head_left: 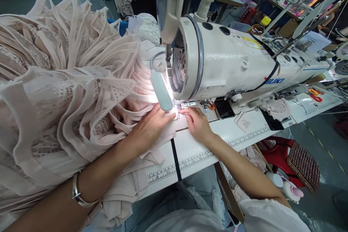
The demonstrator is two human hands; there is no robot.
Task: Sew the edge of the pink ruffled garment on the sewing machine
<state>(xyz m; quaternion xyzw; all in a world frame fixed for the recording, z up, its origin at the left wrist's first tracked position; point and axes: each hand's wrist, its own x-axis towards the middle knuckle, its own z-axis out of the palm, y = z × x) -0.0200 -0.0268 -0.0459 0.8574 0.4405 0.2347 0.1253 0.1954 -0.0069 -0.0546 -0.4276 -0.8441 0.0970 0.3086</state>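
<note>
My left hand (149,127) rests at the edge of a pale pink garment piece (167,132), thumb pointing right; a small lamp (162,91) hides some of its fingertips. Opposite it, my right hand (199,124) has its thumb and fingers pressed together at the fabric's edge, by the needle area of a white sewing machine (228,58). The lamp lights both sets of fingertips. A large heap of pale pink garments with lace (67,98) fills the left side and runs up to my left hand.
A ruler strip (195,159) runs along the table's front edge. To the right lie a dark phone-like slab (224,108), a printed card (243,121) and red-orange scissors (315,96). A red chair (281,157) stands beside the table; more fabric hangs below the front edge.
</note>
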